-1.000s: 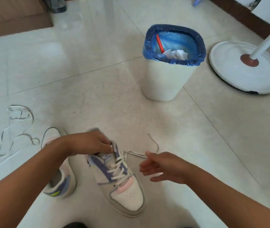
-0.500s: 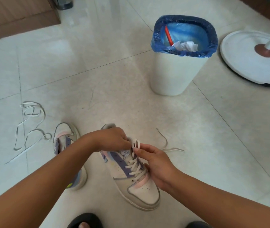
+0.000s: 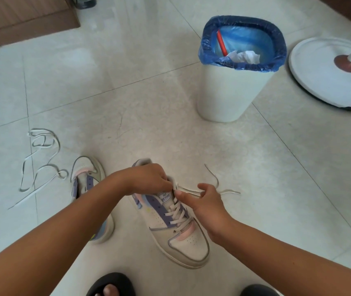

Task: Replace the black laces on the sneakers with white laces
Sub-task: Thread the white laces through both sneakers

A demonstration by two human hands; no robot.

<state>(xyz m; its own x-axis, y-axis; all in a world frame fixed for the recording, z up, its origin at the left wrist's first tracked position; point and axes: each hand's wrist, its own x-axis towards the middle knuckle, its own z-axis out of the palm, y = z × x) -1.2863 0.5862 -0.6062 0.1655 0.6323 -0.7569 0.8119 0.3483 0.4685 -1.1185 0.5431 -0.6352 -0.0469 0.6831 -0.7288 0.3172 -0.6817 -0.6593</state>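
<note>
The white lace (image 3: 188,191) is pinched at the sneaker (image 3: 171,212) collar by the left hand (image 3: 149,178) fingers and by the right hand (image 3: 204,201) thumb and fingers.

Sneakers: two (image 3: 170,212) (image 3: 89,189)
Laces: two, white (image 3: 179,214) (image 3: 40,163)
Hands: two (image 3: 146,178) (image 3: 206,204)
Bins: one (image 3: 230,90)
Fan bases: one (image 3: 324,77)

Ahead of the fingers (image 3: 171,184) the floor (image 3: 127,99) lies open up to the bin (image 3: 230,90), ahead-right. A fan base (image 3: 324,82) stands beyond it. Left of the fingers, a second sneaker (image 3: 89,178) and loose lace (image 3: 40,163) block the way.
</note>
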